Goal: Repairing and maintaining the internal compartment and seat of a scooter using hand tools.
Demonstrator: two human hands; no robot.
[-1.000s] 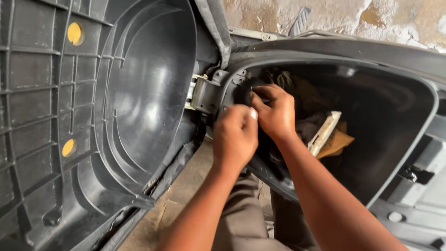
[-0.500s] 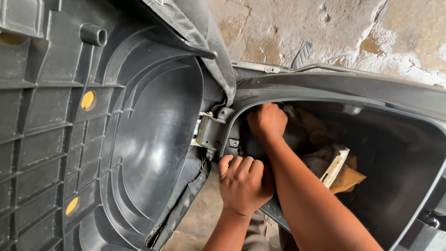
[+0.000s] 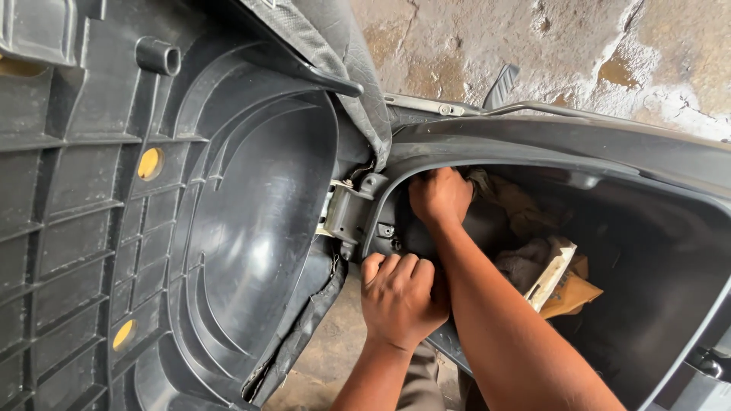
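i look down at a scooter with its seat flipped up: the ribbed black plastic underside of the seat [image 3: 152, 228] fills the left half of the view, dotted with yellow rubber pads [image 3: 149, 163]. to the right lies the open under-seat storage bin [image 3: 647, 304], a deep dark tub whose rim curves across the frame, and behind it a stained concrete wall [image 3: 571, 53]. between seat and bin sits the grey metal seat hinge [image 3: 346, 217], touching the bin's front edge. inside the bin lie crumpled rags [image 3: 525, 259] and a folded brown paper packet [image 3: 567, 293], just beside my right forearm. my right hand [image 3: 440, 196] reaches over the rim into the bin's front corner, curled into a tight fist close behind the hinge; whether it grips anything i cannot tell, since the fingers hide it. my left hand [image 3: 400, 297] presses on the outer rim below the hinge, fingers bent and narrow, and i cannot tell if it holds something small. i judge i am working on a fastening at the hinge end of the bin, one hand inside, one bracing outside. the next move seems to call for a steady counter-hold outside while the inner hand turns or pulls in a cramped, unseen corner.
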